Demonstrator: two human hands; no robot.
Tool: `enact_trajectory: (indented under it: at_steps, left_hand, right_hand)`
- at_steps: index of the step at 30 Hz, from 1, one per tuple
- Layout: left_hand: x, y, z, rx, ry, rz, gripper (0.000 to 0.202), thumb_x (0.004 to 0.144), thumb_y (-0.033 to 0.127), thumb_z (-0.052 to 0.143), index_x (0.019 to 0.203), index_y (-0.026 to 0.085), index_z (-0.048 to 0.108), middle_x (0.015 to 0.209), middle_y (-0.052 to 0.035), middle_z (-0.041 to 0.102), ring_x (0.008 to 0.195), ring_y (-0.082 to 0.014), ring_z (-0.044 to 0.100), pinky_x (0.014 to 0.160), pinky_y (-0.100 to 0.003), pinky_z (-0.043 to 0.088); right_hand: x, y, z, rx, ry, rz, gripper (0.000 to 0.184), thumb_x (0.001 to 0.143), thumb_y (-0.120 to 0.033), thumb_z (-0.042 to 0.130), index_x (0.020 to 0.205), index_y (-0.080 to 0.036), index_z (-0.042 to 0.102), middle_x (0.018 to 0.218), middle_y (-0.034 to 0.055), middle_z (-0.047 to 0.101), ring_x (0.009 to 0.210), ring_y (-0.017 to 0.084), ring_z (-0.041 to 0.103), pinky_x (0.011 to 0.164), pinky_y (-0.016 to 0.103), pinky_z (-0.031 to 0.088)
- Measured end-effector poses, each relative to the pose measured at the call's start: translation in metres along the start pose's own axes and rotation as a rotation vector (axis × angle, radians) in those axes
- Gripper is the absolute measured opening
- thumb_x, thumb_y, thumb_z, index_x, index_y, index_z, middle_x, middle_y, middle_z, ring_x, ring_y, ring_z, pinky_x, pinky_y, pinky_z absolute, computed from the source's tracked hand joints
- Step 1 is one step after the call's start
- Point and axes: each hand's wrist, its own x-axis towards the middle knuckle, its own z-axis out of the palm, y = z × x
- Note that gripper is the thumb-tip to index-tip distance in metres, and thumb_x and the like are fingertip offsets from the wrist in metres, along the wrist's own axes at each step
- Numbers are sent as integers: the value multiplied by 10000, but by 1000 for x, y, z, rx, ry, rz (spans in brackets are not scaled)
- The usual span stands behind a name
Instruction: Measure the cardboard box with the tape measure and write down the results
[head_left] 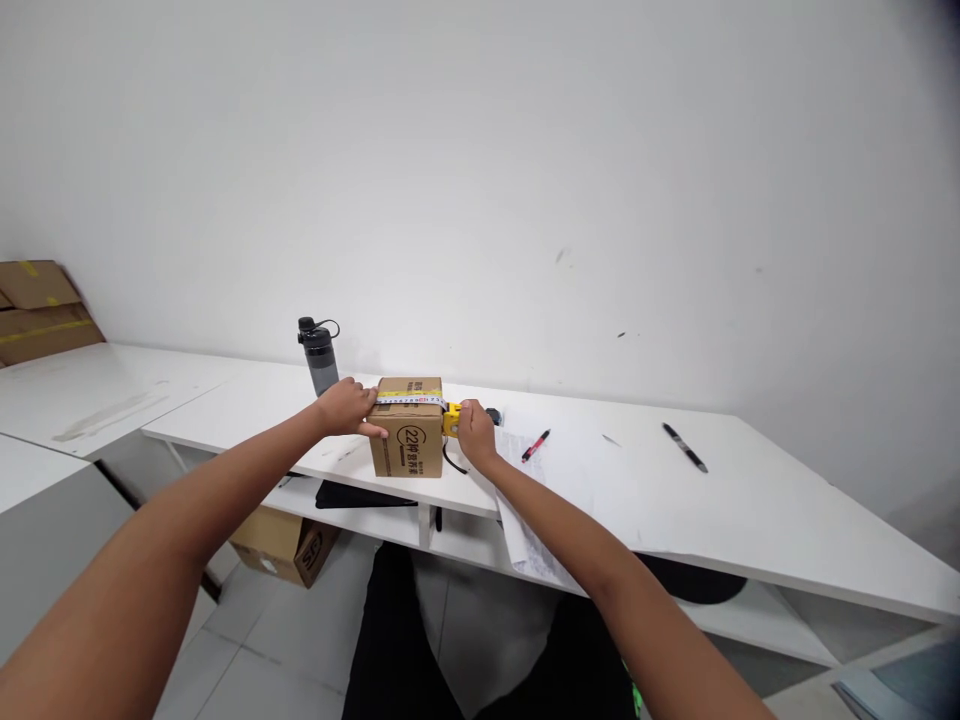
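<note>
A small brown cardboard box (406, 455) with dark printing stands at the front edge of the white desk. Across its top runs the white blade (409, 400) of a tape measure, beside a strip of yellow tape. My left hand (349, 408) grips the box's left edge, thumb on the near side and fingers by the blade's end. Closed around the yellow tape measure case (451, 419) at the box's right side is my right hand (475, 432). The left fingertips are partly hidden.
Behind the box stands a dark bottle (321, 360). To the right lie printed papers (570, 470), a red pen (535, 445) and a black marker (684, 447). Under the desk are a shelf (465, 545) and an open carton (281, 545). More cartons (45, 315) sit far left.
</note>
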Motion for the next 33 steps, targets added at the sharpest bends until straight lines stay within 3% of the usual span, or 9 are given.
enact_trajectory:
  at_steps: [6, 13, 24, 33]
  left_hand:
    - [2, -2, 5, 31, 12, -1, 1089, 763, 876, 265, 1339, -11, 524, 954, -257, 707, 875, -347, 660, 769, -383, 377]
    - [1, -2, 10, 1, 74, -25, 1072, 756, 867, 331, 1318, -23, 538, 933, -258, 708, 874, -344, 665, 758, -368, 368]
    - [-3, 1, 9, 40, 35, -90, 1083, 766, 869, 296, 1361, -12, 499, 929, -242, 703, 863, -341, 650, 741, -366, 365]
    - [-1, -4, 17, -35, 112, -72, 1100, 735, 888, 322, 1333, -10, 538, 903, -243, 703, 839, -341, 645, 747, -389, 388]
  right_hand:
    - [1, 2, -3, 82, 3, 1, 358, 1007, -387, 154, 838, -244, 435, 773, 17, 574, 747, 179, 555, 671, 257, 392]
    - [-8, 13, 13, 167, 46, 53, 300, 972, -378, 217, 746, -249, 367, 687, -9, 475, 668, 176, 474, 612, 270, 313]
    - [-26, 34, 34, 225, 13, 96, 347, 966, -436, 204, 796, -244, 439, 726, 0, 507, 699, 182, 492, 636, 276, 337]
    - [-29, 33, 30, 248, -25, 132, 393, 979, -454, 198, 838, -242, 497, 761, 15, 568, 724, 192, 538, 647, 289, 382]
